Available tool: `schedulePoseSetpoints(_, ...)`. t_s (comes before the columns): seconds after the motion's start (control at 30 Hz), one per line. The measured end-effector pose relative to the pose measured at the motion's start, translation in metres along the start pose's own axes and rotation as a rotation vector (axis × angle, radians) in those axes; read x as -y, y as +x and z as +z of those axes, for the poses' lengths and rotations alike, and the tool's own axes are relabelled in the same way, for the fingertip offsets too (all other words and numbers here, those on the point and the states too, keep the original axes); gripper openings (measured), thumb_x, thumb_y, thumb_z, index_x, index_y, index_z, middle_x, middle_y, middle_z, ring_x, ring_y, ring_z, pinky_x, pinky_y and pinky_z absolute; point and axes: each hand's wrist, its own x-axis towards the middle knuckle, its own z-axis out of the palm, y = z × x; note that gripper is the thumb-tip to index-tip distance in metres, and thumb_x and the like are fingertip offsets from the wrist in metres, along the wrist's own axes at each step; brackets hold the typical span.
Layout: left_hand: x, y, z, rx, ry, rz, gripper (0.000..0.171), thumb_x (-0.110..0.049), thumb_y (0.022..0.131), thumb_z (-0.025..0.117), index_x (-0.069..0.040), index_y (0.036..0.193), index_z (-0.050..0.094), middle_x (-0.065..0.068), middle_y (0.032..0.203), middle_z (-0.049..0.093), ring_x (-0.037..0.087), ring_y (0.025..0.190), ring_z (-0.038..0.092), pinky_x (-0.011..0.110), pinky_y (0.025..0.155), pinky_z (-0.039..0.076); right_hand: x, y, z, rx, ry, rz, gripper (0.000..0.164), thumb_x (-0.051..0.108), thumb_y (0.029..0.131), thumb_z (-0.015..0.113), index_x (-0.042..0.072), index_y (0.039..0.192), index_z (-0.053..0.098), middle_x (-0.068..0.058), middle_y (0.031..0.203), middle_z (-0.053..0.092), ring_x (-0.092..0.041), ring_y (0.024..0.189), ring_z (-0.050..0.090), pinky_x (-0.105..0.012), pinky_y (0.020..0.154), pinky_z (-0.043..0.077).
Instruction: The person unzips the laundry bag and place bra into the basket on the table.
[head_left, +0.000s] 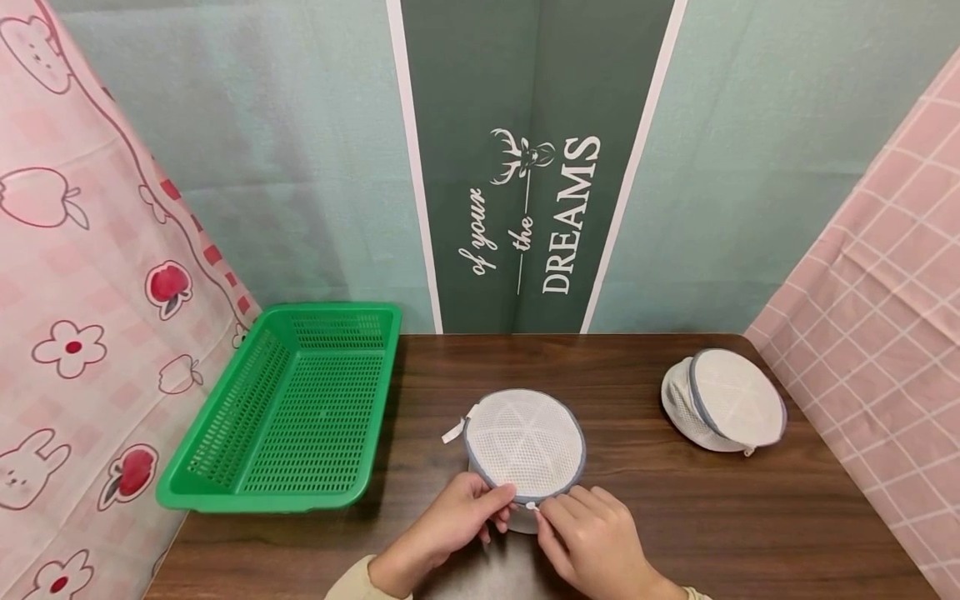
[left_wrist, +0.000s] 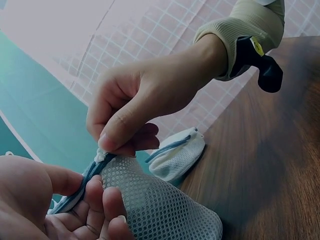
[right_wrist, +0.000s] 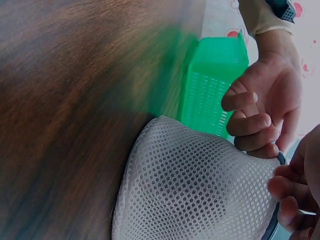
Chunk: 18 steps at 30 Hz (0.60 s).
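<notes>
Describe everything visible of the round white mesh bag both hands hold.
The round white mesh bag has honeycomb sides, a flat top, blue-grey edging, a white tab and a white zipper pull. Top facing up, it appears to rest on the dark brown wooden table. The left hand grips its edge; the right hand pinches the pull.

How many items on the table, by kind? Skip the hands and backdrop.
White mesh bags: 2 (one held in the person's fingers, one untouched at the right)
Green basket: 1
Total: 3
</notes>
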Motion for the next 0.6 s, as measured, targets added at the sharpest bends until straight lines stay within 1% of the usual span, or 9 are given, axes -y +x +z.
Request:
schedulePoseSetpoints(0.27,-0.0011,-0.0004,-0.0013,0.004,0.000,-0.003,0.038,-0.019,0.101,0.060,0.018,0.090,0.063,-0.004,0.066,0.057,0.005,0.059,0.055,0.019,0.048,0.041,-0.0012,0.0017,-0.0004,-0.003,-0.008,0.000,0.036,0.028,0.102,0.045,0.020,0.068,0.054,0.011,0.058,0.039,-0.005,0.052,0.034,-0.016,0.051,0.020)
schedulePoseSetpoints(0.43,-0.0006,0.0012,-0.0024,0.008,-0.001,0.001,0.038,-0.019,0.101,0.060,0.018,0.092,0.064,-0.005,0.067,0.058,0.005,0.059,0.056,0.019,0.049,0.041,-0.0028,0.0041,-0.0020,-0.010,-0.019,-0.004,0.037,0.027,0.101,0.045,0.019,0.066,0.052,0.011,0.057,0.036,-0.006,0.051,0.033,-0.017,0.050,0.020)
schedulePoseSetpoints(0.6,0.0002,0.0020,-0.0043,0.008,0.003,0.004,0.038,-0.018,0.101,0.060,0.018,0.092,0.064,-0.004,0.067,0.057,0.006,0.060,0.055,0.019,0.049,0.041,-0.0048,0.0078,-0.0061,-0.022,-0.033,0.004,0.038,0.027,0.101,0.044,0.019,0.065,0.049,0.012,0.057,0.032,-0.005,0.051,0.028,-0.017,0.051,0.018)
